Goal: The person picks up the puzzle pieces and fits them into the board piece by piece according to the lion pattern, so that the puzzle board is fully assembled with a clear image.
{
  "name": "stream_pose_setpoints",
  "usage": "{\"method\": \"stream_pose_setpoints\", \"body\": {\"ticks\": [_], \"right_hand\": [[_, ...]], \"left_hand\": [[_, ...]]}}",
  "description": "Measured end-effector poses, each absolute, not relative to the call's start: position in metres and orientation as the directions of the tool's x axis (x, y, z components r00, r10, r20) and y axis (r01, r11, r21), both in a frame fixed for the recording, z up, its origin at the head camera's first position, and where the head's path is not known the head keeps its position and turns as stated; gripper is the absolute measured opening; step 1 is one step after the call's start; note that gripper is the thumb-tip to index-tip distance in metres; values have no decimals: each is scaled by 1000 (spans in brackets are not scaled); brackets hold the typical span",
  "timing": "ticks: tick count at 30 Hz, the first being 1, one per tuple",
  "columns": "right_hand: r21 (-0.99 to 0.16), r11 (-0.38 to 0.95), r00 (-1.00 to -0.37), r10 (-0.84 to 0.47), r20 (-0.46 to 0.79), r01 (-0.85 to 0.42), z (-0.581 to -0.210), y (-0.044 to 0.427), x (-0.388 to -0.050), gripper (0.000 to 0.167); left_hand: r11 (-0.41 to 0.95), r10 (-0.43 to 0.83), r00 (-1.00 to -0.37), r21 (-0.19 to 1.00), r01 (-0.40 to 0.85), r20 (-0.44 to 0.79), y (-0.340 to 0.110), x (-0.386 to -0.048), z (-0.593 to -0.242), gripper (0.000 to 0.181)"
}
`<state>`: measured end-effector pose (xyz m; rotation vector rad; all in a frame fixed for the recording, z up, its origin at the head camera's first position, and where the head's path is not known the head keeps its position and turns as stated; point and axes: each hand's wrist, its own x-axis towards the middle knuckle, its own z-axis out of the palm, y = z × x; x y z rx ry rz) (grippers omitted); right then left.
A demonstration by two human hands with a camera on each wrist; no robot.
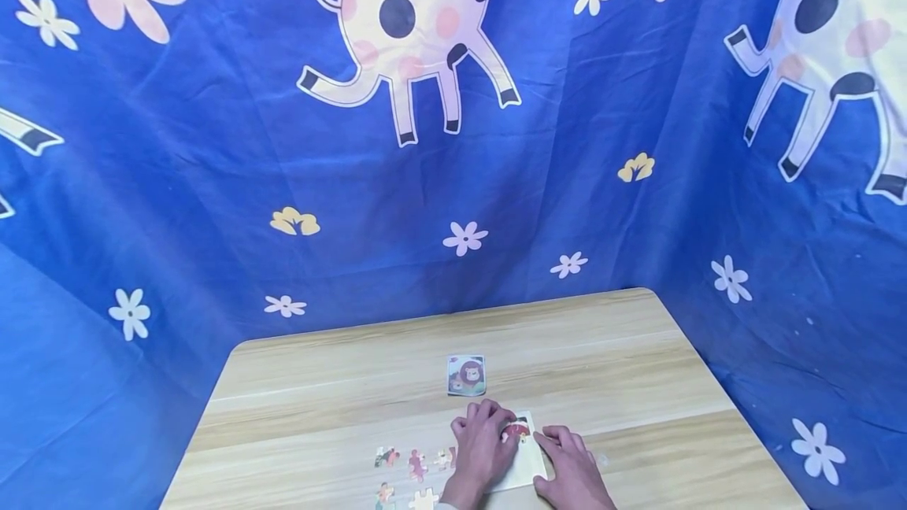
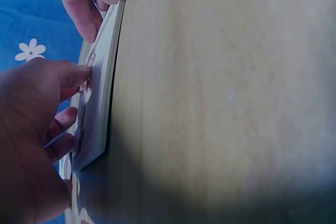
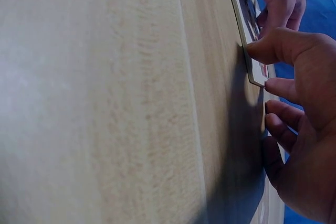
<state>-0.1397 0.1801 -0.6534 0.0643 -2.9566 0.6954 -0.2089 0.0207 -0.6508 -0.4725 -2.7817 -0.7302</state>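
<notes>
A white board (image 1: pixel 526 469) lies on the table, with red-and-dark puzzle pieces (image 1: pixel 520 427) at its far end. Over its left side, my left hand (image 1: pixel 483 445) has its fingers curled down; the left wrist view shows that thumb and the fingers of the left hand (image 2: pixel 31 124) pinching a piece at the board (image 2: pixel 97 124), the piece mostly hidden. My right hand (image 1: pixel 574 469) grips the board's right side. In the right wrist view, the thumb of the right hand (image 3: pixel 310 103) presses one edge of the board (image 3: pixel 256 74) and the index finger touches its corner.
Several loose puzzle pieces (image 1: pixel 417 464) lie on the wooden table (image 1: pixel 319 392) left of my left hand. A small card with a lion picture (image 1: pixel 466 375) lies beyond the board. Blue patterned cloth (image 1: pixel 397 203) hangs behind the table and along its sides.
</notes>
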Motion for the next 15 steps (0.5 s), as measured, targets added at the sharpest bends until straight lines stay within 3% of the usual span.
{"method": "stream_pose_setpoints", "body": {"ticks": [15], "right_hand": [[-468,882,-995,-15,103,-62,-652,181,-137,67]], "left_hand": [[825,234,-899,414,385,370,24,-205,-654,10]]}}
